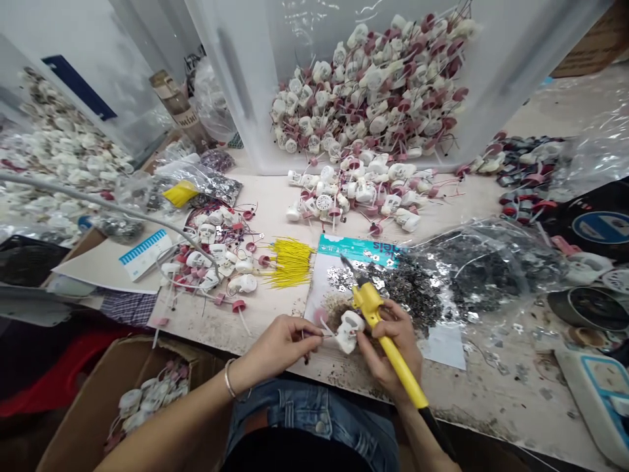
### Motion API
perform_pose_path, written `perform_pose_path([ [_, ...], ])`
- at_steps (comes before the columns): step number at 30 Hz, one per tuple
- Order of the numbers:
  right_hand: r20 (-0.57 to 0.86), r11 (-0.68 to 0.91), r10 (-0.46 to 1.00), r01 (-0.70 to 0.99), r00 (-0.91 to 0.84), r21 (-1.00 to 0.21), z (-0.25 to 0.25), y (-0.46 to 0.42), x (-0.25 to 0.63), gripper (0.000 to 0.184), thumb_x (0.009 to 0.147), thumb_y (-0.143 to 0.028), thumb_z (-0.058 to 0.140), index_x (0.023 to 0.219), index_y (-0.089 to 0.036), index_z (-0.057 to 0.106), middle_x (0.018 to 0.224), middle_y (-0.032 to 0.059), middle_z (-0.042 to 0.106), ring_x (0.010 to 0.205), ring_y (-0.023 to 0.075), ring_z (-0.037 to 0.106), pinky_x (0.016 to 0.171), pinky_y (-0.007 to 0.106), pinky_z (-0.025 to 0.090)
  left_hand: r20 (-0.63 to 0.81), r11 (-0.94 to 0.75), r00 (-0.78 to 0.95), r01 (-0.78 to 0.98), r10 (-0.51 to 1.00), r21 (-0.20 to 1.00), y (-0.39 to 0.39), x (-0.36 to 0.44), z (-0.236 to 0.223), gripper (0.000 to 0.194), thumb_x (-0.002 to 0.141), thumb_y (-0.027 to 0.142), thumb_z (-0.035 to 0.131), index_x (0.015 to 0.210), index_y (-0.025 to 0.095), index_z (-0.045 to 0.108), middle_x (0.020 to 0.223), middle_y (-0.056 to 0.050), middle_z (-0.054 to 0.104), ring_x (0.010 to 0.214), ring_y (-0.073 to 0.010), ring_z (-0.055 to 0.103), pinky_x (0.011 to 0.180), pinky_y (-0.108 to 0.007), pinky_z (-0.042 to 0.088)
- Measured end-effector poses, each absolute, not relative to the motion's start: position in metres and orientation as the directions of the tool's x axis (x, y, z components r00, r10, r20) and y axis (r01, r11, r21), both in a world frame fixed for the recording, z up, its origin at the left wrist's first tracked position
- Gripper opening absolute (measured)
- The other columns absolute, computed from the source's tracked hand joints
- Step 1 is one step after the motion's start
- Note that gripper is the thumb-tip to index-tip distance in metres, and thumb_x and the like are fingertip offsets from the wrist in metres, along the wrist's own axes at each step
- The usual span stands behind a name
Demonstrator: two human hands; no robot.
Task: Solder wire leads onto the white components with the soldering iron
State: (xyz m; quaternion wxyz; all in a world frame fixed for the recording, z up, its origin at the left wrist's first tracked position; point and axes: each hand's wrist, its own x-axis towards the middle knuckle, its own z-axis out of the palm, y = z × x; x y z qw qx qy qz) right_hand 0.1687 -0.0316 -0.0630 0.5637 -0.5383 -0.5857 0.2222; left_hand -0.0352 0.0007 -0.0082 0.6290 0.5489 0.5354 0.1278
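My right hand [396, 347] is closed round a yellow-handled soldering iron [388, 347], whose tip points up and away over a heap of small metal pieces [407, 288]. The same hand also pinches a small white plastic part [350, 330]. My left hand [280, 344] is closed in a pinch on a thin wire that leads into the white part. Both hands hover at the near edge of the table [275, 210]. A bundle of yellow wires [289, 262] lies just beyond my left hand.
A clear bin [255, 98] at the back holds many white parts with pink discs [373, 85]; more are spilled in front [363, 190] and at left [216, 255]. Plastic bags of metal bits lie at right [491, 262]. A cardboard box [98, 406] with finished parts stands lower left.
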Motion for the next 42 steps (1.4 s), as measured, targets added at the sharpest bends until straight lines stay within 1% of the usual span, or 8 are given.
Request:
perform_pose_path([
  [6,0.532,0.467,0.847,0.482,-0.002,-0.741,-0.080,-0.040,0.169,0.023,0.075,-0.008,0.061,0.089,-0.026,0.063,0.125,0.0026,0.054,0.109,0.0219,0.062,0.081,0.036,0.060,-0.431,0.105,0.270,0.734,0.861,0.671,-0.007,-0.063,-0.002,0.040,0.082,0.024,0.058,0.121,0.018,0.058,0.087,-0.004,0.072,0.078,-0.0173,0.066,0.072,-0.027,0.051],
  [15,0.523,0.339,0.820,0.541,0.230,-0.769,-0.049,-0.054,0.159,0.018,0.075,-0.009,0.067,0.074,-0.021,0.053,0.119,0.0066,0.051,0.103,0.0172,0.062,0.078,0.029,0.058,-0.457,0.062,0.223,0.846,0.861,0.530,-0.006,-0.049,-0.006,0.021,0.085,0.032,0.055,0.087,0.017,0.070,0.068,-0.002,0.066,0.066,-0.0175,0.061,0.059,-0.025,0.043],
  [19,0.504,0.307,0.814,0.524,0.287,-0.794,-0.048,-0.061,0.155,0.021,0.075,-0.010,0.069,0.073,-0.021,0.051,0.118,0.0057,0.051,0.101,0.0165,0.062,0.077,0.029,0.058,-0.259,-0.054,0.303,0.738,0.917,0.673,-0.012,-0.043,-0.006,0.012,0.086,0.024,0.056,0.082,0.018,0.066,0.081,-0.004,0.068,0.081,-0.0182,0.062,0.075,-0.029,0.046],
  [23,0.313,0.251,0.900,0.225,0.304,-0.941,-0.047,-0.068,0.138,0.025,0.073,-0.012,0.072,0.077,-0.022,0.049,0.124,0.0061,0.047,0.106,0.0193,0.061,0.078,0.034,0.061,-0.086,-0.151,0.437,0.480,0.895,0.864,-0.023,-0.039,-0.001,0.010,0.086,0.024,0.062,0.080,0.019,0.068,0.083,-0.004,0.071,0.085,-0.0172,0.062,0.086,-0.032,0.044],
  [27,0.160,0.128,0.920,0.111,0.358,-0.986,-0.044,-0.065,0.121,0.023,0.076,-0.014,0.070,0.076,-0.022,0.049,0.114,0.0064,0.053,0.115,0.0204,0.057,0.075,0.028,0.060,-0.194,0.049,0.327,0.403,0.925,0.914,-0.031,-0.029,-0.004,0.014,0.087,0.027,0.059,0.080,0.017,0.067,0.081,-0.004,0.070,0.081,-0.0170,0.062,0.079,-0.030,0.046],
  [32,0.351,0.232,0.869,0.337,0.350,-0.912,-0.043,-0.062,0.122,0.018,0.077,-0.011,0.068,0.074,-0.021,0.053,0.116,0.0055,0.054,0.105,0.0165,0.062,0.080,0.029,0.058,-0.448,0.365,0.321,0.287,0.835,0.886,-0.028,-0.023,-0.008,0.019,0.084,0.031,0.062,0.094,0.015,0.066,0.089,-0.005,0.071,0.084,-0.0183,0.064,0.077,-0.028,0.049],
  [38,0.407,0.289,0.844,0.343,0.348,-0.894,-0.046,-0.072,0.148,0.031,0.077,-0.010,0.065,0.105,-0.022,0.059,0.113,0.0068,0.062,0.104,0.0199,0.064,0.081,0.034,0.058,-0.276,-0.048,0.336,0.707,0.900,0.706,-0.015,-0.020,-0.009,0.015,0.086,0.027,0.061,0.077,0.019,0.070,0.076,-0.002,0.072,0.079,-0.0197,0.063,0.087,-0.039,0.038],
  [42,0.515,0.340,0.842,0.583,0.160,-0.738,-0.035,-0.100,0.178,0.047,0.078,-0.010,0.063,0.123,-0.021,0.058,0.121,0.0082,0.063,0.106,0.0241,0.065,0.082,0.036,0.060,-0.081,-0.246,0.383,0.727,0.920,0.641,-0.016,-0.014,-0.013,0.010,0.085,0.021,0.061,0.078,0.019,0.067,0.096,-0.004,0.073,0.092,-0.0212,0.063,0.083,-0.038,0.033],
])
